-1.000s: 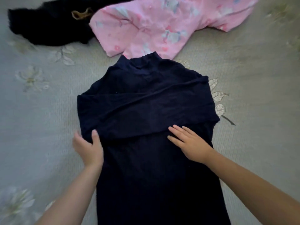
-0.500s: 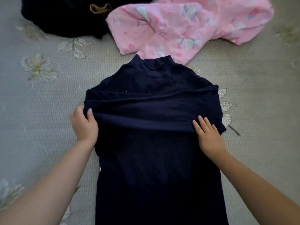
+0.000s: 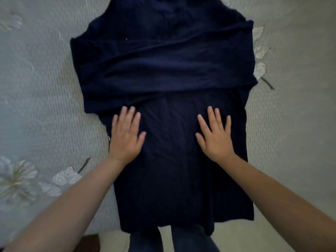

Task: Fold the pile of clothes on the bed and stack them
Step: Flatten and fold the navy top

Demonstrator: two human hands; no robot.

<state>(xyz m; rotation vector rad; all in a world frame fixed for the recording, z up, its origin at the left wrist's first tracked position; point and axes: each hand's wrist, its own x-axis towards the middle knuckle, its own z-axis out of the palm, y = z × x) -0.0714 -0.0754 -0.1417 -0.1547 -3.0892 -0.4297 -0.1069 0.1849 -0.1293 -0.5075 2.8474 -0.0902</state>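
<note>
Grey quilted bed cover (image 3: pixel 36 91) with pale embroidered flowers fills the head view. Laid lengthwise along its middle is a dark navy garment (image 3: pixel 181 188), its sleeves folded across the chest in a band, its hem hanging just over the bed's near edge. Below that sleeve band, the left hand (image 3: pixel 125 137) and right hand (image 3: pixel 216 139) lie flat on the garment, fingers straight and spread, holding nothing, set apart on either side of the garment's centre.
</note>
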